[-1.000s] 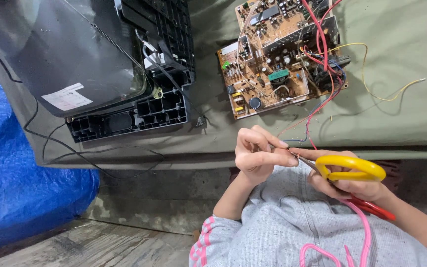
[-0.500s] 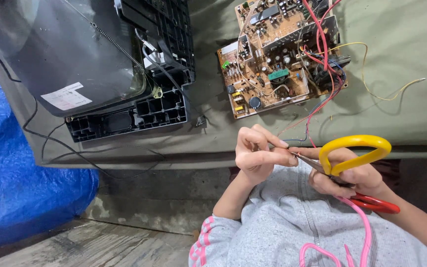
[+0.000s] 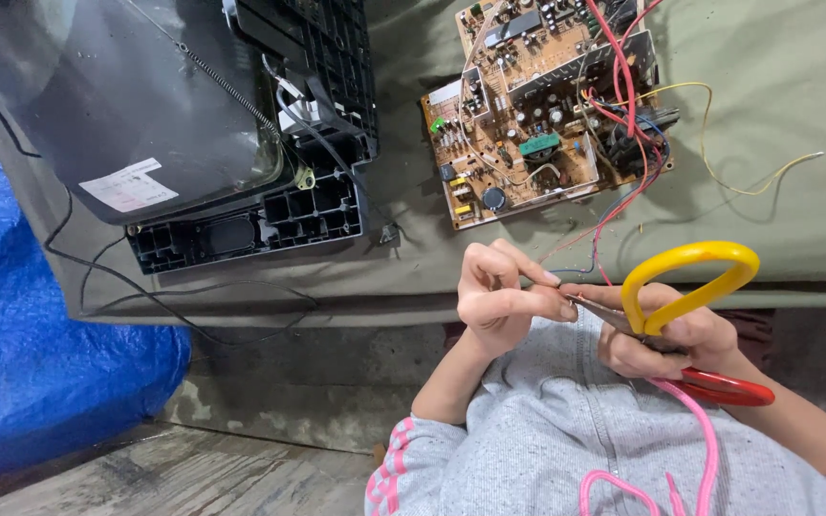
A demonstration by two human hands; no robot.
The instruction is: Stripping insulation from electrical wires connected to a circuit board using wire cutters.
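A thin wire [image 3: 593, 250], pinched in my left grip [image 3: 504, 298], meets the blades of the yellow-and-red scissors [image 3: 685, 306] clenched in my right grip [image 3: 666, 339], just below the brown circuit board [image 3: 542, 105] on the cloth-covered bench [image 3: 776, 220].

glossy yellow and red plastic scissor handles [image 3: 688, 282], matt olive cloth [image 3: 776, 220], crinkled blue plastic tarp [image 3: 21, 363]

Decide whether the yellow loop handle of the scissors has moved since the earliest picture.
Yes. The yellow loop handle has swung up and slightly right, toward the brown circuit board, which has not shifted; the right hand holds the scissors.
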